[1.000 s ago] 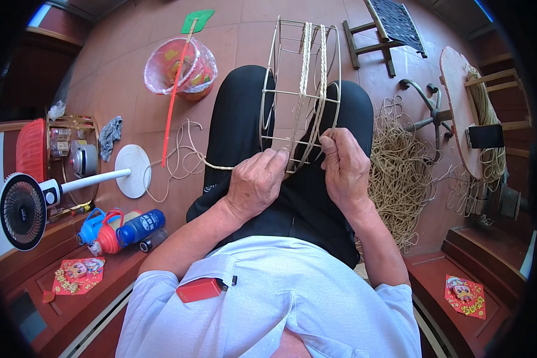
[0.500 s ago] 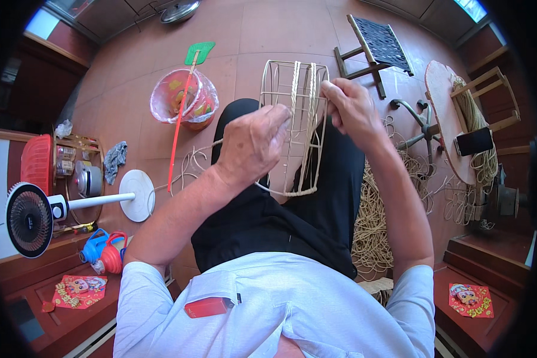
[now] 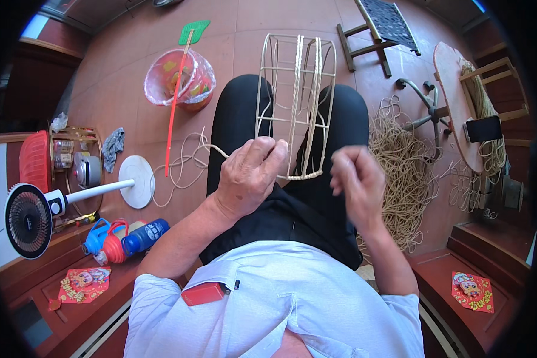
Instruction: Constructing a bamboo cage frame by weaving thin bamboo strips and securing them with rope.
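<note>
A wire frame (image 3: 327, 125), shaped like an open cage, rests between my knees. Braided strands of pale cord (image 3: 296, 77) run along its length, and its near edge is wrapped with cord. My left hand (image 3: 250, 176) is closed at the near left corner of the frame, pinching a strand of cord (image 3: 219, 150) that trails left to the floor. Right of the frame and apart from it, my right hand (image 3: 359, 185) has its fingers curled and slightly blurred. Whatever lies in those fingers, if anything, is hidden.
A large heap of loose cord (image 3: 400, 179) lies on the floor at the right, near a wheeled base (image 3: 426, 110). Left stand a lined bin (image 3: 200, 83) with a fly swatter (image 3: 179, 95) across it, a fan (image 3: 30, 221) and bottles (image 3: 146, 234). A stool (image 3: 388, 27) stands far right.
My right hand has left the far right part of the frame and come down toward me. The left hand has moved lower, to the frame's near corner. The view has shifted slightly.
</note>
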The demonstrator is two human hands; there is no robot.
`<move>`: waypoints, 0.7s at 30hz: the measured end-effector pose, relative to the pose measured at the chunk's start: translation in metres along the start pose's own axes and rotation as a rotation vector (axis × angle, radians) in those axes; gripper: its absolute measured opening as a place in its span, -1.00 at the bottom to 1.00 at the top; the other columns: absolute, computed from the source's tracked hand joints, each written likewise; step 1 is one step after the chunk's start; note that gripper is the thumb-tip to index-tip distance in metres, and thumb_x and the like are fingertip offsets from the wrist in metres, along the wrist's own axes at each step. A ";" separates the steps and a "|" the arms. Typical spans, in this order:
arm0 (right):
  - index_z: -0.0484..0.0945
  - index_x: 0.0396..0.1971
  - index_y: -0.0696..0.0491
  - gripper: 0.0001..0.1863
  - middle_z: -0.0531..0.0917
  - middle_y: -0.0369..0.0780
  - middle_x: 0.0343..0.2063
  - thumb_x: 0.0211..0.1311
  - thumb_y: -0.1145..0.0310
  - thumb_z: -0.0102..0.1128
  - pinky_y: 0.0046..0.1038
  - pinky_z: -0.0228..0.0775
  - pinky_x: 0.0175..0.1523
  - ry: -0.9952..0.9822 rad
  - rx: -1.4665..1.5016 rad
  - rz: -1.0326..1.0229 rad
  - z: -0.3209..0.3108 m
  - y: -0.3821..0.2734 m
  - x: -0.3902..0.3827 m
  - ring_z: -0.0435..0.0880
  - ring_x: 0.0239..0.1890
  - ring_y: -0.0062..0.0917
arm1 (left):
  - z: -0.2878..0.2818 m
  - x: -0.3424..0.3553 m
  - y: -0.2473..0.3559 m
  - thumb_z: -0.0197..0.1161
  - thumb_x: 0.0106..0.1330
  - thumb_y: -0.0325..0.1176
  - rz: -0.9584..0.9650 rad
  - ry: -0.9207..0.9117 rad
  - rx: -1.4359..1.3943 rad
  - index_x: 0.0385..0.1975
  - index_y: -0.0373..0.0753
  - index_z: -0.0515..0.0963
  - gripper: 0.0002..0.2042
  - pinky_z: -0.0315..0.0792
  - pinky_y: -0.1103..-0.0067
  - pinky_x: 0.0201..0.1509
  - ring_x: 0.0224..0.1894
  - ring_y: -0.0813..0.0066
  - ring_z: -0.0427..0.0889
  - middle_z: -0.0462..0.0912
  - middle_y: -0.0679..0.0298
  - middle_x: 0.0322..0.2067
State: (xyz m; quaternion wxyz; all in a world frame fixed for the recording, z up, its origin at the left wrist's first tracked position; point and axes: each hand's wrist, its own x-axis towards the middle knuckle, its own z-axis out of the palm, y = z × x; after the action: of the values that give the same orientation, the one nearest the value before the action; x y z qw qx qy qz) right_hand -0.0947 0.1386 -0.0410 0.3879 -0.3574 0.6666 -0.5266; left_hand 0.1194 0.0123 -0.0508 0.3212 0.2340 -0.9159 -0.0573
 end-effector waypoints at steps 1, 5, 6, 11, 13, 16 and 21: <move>0.69 -0.03 0.18 -0.76 0.70 -0.32 -0.38 0.71 0.30 0.19 -0.64 0.50 -0.38 -0.074 0.068 0.106 0.002 0.009 -0.023 0.65 -0.45 -0.75 | -0.001 -0.003 0.003 0.43 0.19 -0.54 -0.009 -0.032 -0.010 0.03 -0.31 0.68 -0.64 0.66 0.45 -0.21 -0.21 0.31 0.74 0.58 0.22 -0.19; 0.62 0.22 0.13 -0.68 0.58 -0.41 -0.36 0.81 0.23 0.03 -0.68 0.32 -0.42 -0.358 0.313 0.370 0.019 0.033 -0.059 0.47 -0.49 -0.81 | -0.009 -0.010 0.010 0.42 0.18 -0.62 -0.032 -0.098 -0.028 0.05 -0.26 0.71 -0.61 0.63 0.41 -0.26 -0.25 0.28 0.73 0.63 0.22 -0.19; 0.62 0.22 0.13 -0.68 0.58 -0.41 -0.36 0.81 0.23 0.03 -0.68 0.32 -0.42 -0.358 0.316 0.371 0.024 0.031 -0.057 0.47 -0.49 -0.81 | -0.012 -0.010 0.011 0.41 0.18 -0.61 -0.032 -0.122 -0.017 0.05 -0.25 0.71 -0.61 0.63 0.41 -0.25 -0.24 0.28 0.73 0.63 0.23 -0.19; 0.46 0.44 -0.01 -0.59 0.30 -0.47 -0.40 0.84 0.12 -0.04 -0.66 0.05 -0.46 -0.367 1.026 0.656 0.060 0.036 -0.020 0.16 -0.51 -0.78 | -0.027 -0.010 0.013 0.39 0.20 -0.56 -0.013 -0.214 0.014 0.04 -0.20 0.70 -0.63 0.63 0.42 -0.25 -0.23 0.32 0.74 0.64 0.26 -0.18; 0.52 0.40 -0.05 -0.59 0.30 -0.48 -0.44 0.80 0.07 0.05 -0.66 0.04 -0.48 -0.412 1.322 0.699 0.071 0.055 -0.013 0.16 -0.54 -0.78 | -0.030 -0.010 0.015 0.39 0.21 -0.53 0.017 -0.276 0.028 0.05 -0.19 0.69 -0.63 0.62 0.43 -0.26 -0.21 0.34 0.73 0.64 0.27 -0.15; 0.62 0.30 -0.05 -0.62 0.27 -0.50 -0.51 0.75 0.06 0.16 -0.65 0.02 -0.50 -0.553 1.420 0.689 0.075 0.068 -0.005 0.14 -0.57 -0.79 | -0.035 -0.008 0.014 0.39 0.21 -0.52 0.033 -0.298 0.034 0.05 -0.19 0.68 -0.63 0.61 0.44 -0.26 -0.18 0.35 0.73 0.63 0.27 -0.13; 0.69 0.17 -0.05 -0.71 0.23 -0.52 -0.58 0.70 0.11 0.25 -0.65 -0.02 -0.52 -0.623 1.478 0.671 0.079 0.075 0.003 0.11 -0.61 -0.80 | -0.040 -0.006 0.007 0.37 0.23 -0.52 0.042 -0.357 0.031 0.04 -0.19 0.68 -0.65 0.62 0.43 -0.22 -0.17 0.35 0.72 0.63 0.28 -0.13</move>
State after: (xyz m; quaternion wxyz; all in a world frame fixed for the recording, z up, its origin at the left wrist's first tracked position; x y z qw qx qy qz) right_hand -0.0309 0.1163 -0.1260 0.8203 0.0737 0.0873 -0.5605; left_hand 0.1452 0.0234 -0.0201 0.1510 0.2059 -0.9638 -0.0769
